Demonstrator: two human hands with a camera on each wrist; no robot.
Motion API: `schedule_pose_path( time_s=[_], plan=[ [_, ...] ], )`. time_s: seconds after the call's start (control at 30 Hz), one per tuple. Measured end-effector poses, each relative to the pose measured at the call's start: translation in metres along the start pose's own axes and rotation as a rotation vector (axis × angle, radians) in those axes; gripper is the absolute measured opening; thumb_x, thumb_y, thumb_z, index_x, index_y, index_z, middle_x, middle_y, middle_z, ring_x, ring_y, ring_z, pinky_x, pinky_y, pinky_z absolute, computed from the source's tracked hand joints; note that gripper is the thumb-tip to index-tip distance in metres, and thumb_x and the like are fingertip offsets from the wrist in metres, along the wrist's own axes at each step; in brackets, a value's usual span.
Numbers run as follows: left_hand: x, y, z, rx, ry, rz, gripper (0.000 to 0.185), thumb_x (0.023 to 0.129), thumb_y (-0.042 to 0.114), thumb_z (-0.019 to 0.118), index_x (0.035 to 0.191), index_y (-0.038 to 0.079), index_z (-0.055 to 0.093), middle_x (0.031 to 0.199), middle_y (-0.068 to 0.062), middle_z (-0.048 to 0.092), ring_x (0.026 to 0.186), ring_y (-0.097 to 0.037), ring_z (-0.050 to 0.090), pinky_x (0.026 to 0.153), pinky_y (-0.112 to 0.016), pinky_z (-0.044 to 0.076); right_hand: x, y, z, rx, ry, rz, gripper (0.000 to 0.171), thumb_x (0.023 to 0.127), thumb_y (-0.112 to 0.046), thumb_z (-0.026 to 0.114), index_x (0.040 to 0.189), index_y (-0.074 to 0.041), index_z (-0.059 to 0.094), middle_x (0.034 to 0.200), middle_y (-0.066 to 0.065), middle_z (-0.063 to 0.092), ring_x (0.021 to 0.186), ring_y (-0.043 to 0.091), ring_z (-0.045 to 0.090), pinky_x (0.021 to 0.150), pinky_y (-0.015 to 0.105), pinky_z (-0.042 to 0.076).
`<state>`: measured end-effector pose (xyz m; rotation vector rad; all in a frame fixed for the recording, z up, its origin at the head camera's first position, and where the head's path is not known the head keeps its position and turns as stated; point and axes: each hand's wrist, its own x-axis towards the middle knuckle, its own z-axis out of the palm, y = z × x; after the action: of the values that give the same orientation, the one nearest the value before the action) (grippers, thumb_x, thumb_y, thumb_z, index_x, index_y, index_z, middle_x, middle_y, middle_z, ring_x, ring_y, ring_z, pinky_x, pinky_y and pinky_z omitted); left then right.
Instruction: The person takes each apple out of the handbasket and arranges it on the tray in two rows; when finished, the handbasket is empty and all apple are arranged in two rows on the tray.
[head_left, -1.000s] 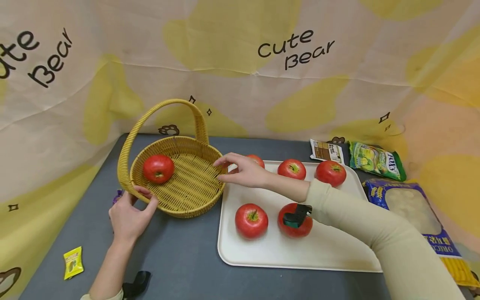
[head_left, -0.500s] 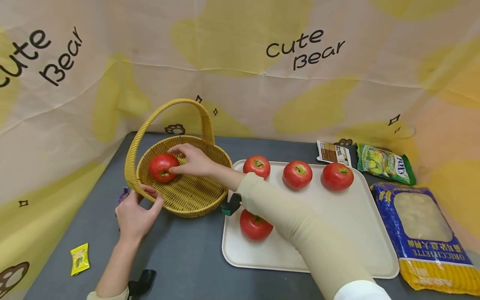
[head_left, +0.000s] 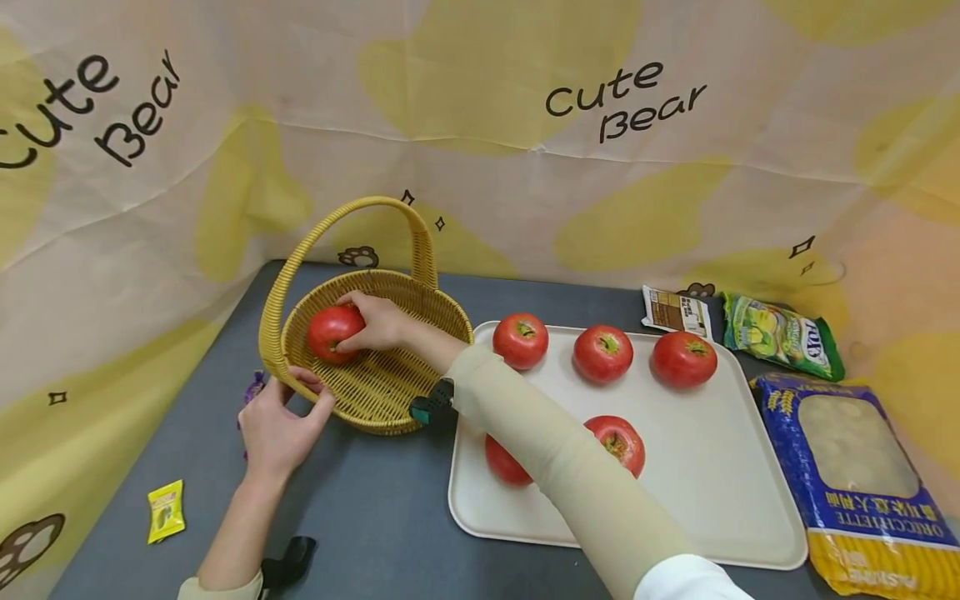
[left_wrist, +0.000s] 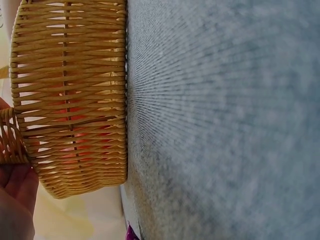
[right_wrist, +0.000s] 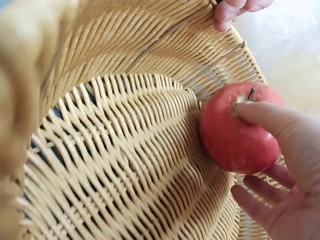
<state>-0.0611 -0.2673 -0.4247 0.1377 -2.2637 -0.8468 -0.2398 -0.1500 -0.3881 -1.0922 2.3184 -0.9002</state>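
Inside the yellow wicker basket (head_left: 375,396), a red apple (head_left: 330,335) lies against the left wall. My right hand (head_left: 378,322) reaches over the basket's right rim and grips this apple. In the right wrist view the thumb presses near the stem of the apple (right_wrist: 237,145), and the fingers curl under its side. My left hand (head_left: 281,429) holds the basket's front left rim where the arched handle joins it. From the left wrist view, the basket wall (left_wrist: 75,90) stands upright on the grey table, with the apple's red showing through the weave.
A white tray (head_left: 697,500) with several red apples (head_left: 602,354) stands right of the basket, partly under my right sleeve. Beyond it lie a blue-yellow pasta bag (head_left: 862,483), a green bag (head_left: 780,335) and a brown-white packet (head_left: 677,312). A yellow wrapped candy (head_left: 166,511) lies front left.
My right hand has moved left from the basket's right rim to the apple inside and taken hold of it. The left hand keeps its hold on the rim. The head view has shifted slightly.
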Motion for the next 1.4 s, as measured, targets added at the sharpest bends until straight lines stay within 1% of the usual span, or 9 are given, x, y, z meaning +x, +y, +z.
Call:
schedule_pose_path(
  time_s=[0.2,0.47,0.6,0.8,0.87,1.07,1.2,1.27,1.4],
  plan=[
    [0.001,0.003,0.004,-0.006,-0.010,-0.001,0.015,0.075,0.014,0.068,0.086,0.006,0.063,0.077,-0.009,0.065,0.064,-0.032,0.057,0.064,-0.046,0.036,-0.016,0.008,-0.009,-0.018,0.034,0.008,0.066,0.079,-0.035,0.078,0.132,-0.009,0.048,0.118,0.004,0.059,0.099,0.012,0.057,0.078,0.018,0.045],
    [0.003,0.007,0.007,-0.010,0.000,-0.003,0.013,0.075,0.014,0.068,0.085,0.006,0.064,0.076,-0.007,0.065,0.066,-0.031,0.057,0.064,-0.045,0.035,-0.062,0.027,-0.031,0.089,0.102,0.087,0.063,0.078,-0.043,0.074,0.129,-0.015,0.051,0.111,0.000,0.059,0.095,0.010,0.058,0.077,0.021,0.047],
    [0.002,0.008,0.007,-0.005,0.009,-0.010,0.013,0.074,0.014,0.068,0.085,0.007,0.065,0.075,-0.005,0.065,0.065,-0.026,0.055,0.065,-0.044,0.034,-0.095,0.034,-0.042,0.165,0.164,0.105,0.061,0.078,-0.041,0.074,0.129,-0.017,0.051,0.115,-0.001,0.058,0.100,0.012,0.056,0.081,0.026,0.048],
    [0.001,0.006,0.004,-0.010,0.026,-0.001,0.013,0.072,0.013,0.069,0.084,0.010,0.066,0.074,-0.002,0.066,0.066,0.005,0.045,0.065,-0.046,0.035,-0.149,0.039,-0.056,0.380,0.242,0.070,0.056,0.081,-0.034,0.073,0.129,-0.018,0.050,0.115,0.001,0.058,0.105,0.016,0.054,0.086,0.034,0.047],
    [0.001,0.005,0.004,-0.011,0.034,0.005,0.014,0.071,0.013,0.070,0.084,0.010,0.066,0.074,-0.001,0.066,0.067,0.010,0.043,0.064,-0.046,0.034,-0.167,0.041,-0.060,0.459,0.253,0.075,0.054,0.082,-0.032,0.071,0.129,-0.016,0.051,0.115,0.003,0.060,0.105,0.017,0.054,0.087,0.034,0.047],
    [-0.002,0.004,0.002,-0.016,0.040,0.006,0.015,0.071,0.012,0.070,0.085,0.008,0.066,0.072,-0.003,0.065,0.069,0.013,0.042,0.063,-0.043,0.032,-0.221,0.052,-0.073,0.681,0.261,0.165,0.051,0.087,-0.028,0.062,0.132,-0.009,0.048,0.120,0.009,0.058,0.107,0.022,0.054,0.087,0.037,0.048],
    [-0.004,0.003,0.000,0.008,0.040,0.001,0.014,0.073,0.014,0.069,0.085,0.008,0.064,0.071,0.005,0.063,0.068,0.012,0.043,0.062,-0.038,0.032,-0.256,0.069,-0.083,0.793,0.302,0.226,0.055,0.088,-0.027,0.057,0.135,-0.003,0.042,0.124,0.011,0.053,0.107,0.021,0.054,0.089,0.034,0.047],
    [-0.005,0.003,0.000,0.015,0.046,-0.002,0.015,0.073,0.014,0.069,0.085,0.008,0.065,0.071,0.008,0.062,0.069,0.014,0.043,0.062,-0.036,0.032,-0.274,0.079,-0.089,0.830,0.332,0.243,0.056,0.090,-0.025,0.055,0.137,0.001,0.039,0.124,0.011,0.052,0.107,0.021,0.054,0.089,0.032,0.048],
    [-0.006,0.005,0.000,0.017,0.052,-0.009,0.015,0.073,0.015,0.068,0.086,0.007,0.065,0.071,0.002,0.065,0.074,0.021,0.042,0.063,-0.035,0.031,-0.314,0.094,-0.102,0.836,0.403,0.307,0.060,0.093,-0.025,0.051,0.140,0.006,0.033,0.121,0.007,0.052,0.105,0.016,0.055,0.086,0.028,0.050]
  ],
)
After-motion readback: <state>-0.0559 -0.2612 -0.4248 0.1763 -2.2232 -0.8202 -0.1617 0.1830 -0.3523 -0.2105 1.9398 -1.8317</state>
